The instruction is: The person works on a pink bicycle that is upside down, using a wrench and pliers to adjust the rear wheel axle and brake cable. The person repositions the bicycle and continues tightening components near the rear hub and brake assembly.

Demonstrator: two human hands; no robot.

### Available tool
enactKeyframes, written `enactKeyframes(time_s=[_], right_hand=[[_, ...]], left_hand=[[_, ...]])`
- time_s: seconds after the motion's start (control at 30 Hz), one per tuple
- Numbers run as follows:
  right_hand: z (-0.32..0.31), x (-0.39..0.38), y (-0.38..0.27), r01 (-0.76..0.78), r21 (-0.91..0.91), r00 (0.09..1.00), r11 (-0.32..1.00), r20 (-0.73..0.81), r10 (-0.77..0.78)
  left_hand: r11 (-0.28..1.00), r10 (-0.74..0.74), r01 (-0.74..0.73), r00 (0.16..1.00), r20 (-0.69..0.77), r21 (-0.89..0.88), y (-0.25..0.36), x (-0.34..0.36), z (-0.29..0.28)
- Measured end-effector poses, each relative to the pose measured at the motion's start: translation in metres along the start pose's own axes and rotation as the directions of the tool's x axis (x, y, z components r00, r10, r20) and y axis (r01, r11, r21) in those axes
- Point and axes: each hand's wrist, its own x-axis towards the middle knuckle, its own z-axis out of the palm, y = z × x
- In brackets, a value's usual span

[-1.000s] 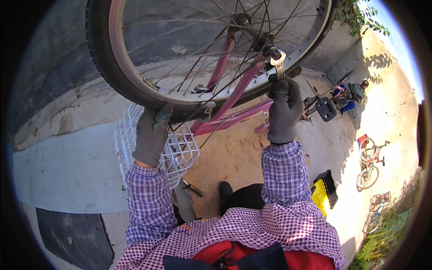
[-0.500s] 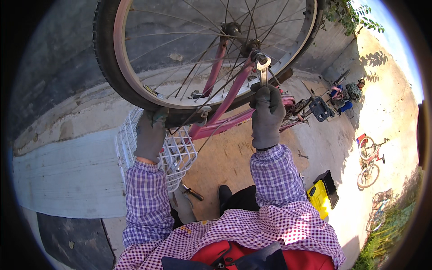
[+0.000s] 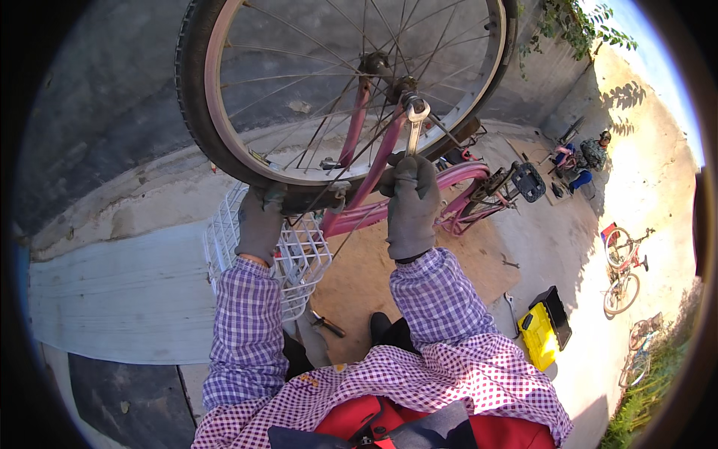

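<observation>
An upturned pink bicycle (image 3: 441, 198) stands before me, its front wheel (image 3: 224, 142) raised at the top of the view. My left hand (image 3: 260, 221), in a grey glove, grips the tyre and rim at the wheel's lower edge. My right hand (image 3: 407, 202), also gloved, is closed on a metal wrench (image 3: 413, 126). The wrench's open jaw sits on the axle nut (image 3: 407, 96) at the end of the pink fork. My sleeves are purple check.
A white wire basket (image 3: 299, 258) hangs below the wheel. A hammer (image 3: 325, 323) lies on the sandy ground by my shoe. A yellow toolbox (image 3: 542, 329) stands open at right. Further right are small bicycles (image 3: 624, 262) and a crouching person (image 3: 591, 161). A grey wall rises behind.
The view shifted, so the wheel sits further right in the frame. My right hand dropped lower on the wrench, which now points up from my fist. The left hand kept its hold on the tyre.
</observation>
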Motion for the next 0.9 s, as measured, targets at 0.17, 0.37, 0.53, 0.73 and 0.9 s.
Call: enactKeyframes(time_s=[0.17,0.37,0.53,0.73,0.9], right_hand=[[-0.005,0.001,0.002,0.013,-0.018,1.0,1.0,0.005,-0.013],[-0.011,0.008,0.0,-0.012,-0.035,0.998,0.999,0.058,0.014],[-0.028,0.023,-0.005,-0.062,-0.037,0.974,0.997,0.217,0.068],[-0.04,0.019,-0.011,-0.099,-0.024,0.964,0.995,0.246,0.102],[-0.044,0.018,-0.013,-0.075,-0.068,0.941,0.995,0.325,0.094]], left_hand=[[1.0,-0.001,0.002,1.0,0.028,-0.028,-0.002,0.002,0.002],[0.983,0.029,-0.021,0.999,0.041,-0.18,0.01,-0.001,0.002],[0.963,-0.003,0.007,1.0,0.014,-0.27,0.019,-0.01,-0.003],[0.957,0.003,-0.009,1.0,-0.022,-0.29,0.003,-0.002,-0.007],[0.958,0.045,-0.057,0.998,-0.051,-0.28,-0.013,0.007,-0.009]])
